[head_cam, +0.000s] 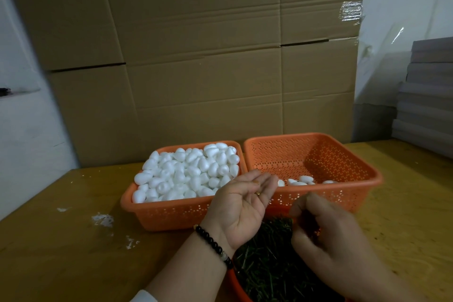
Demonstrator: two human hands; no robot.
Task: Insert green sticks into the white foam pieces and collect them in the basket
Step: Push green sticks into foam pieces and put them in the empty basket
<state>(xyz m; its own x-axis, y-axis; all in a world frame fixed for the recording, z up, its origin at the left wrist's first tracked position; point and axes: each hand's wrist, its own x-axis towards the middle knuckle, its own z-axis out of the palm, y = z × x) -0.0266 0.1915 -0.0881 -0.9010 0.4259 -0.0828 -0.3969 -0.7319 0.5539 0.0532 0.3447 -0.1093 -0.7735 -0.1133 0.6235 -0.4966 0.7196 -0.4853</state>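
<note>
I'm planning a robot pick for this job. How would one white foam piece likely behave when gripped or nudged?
The foam pieces look egg-shaped and smooth, so one would probably roll when nudged. They are heaped high in the left basket, which suggests they are light. White crumbs on the table hint that they dent or flake.

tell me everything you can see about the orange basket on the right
The right basket is orange, looks like plastic, rectangular with rounded corners, a broad flat rim and walls and floor full of small holes. It sits upright on the wooden table, in front of the cardboard boxes, side by side with the full basket; whether the rims touch is unclear. It is nearly empty: a few white foam pieces lie by its near wall. The left hand, palm up, partly hides its near left corner.
</note>
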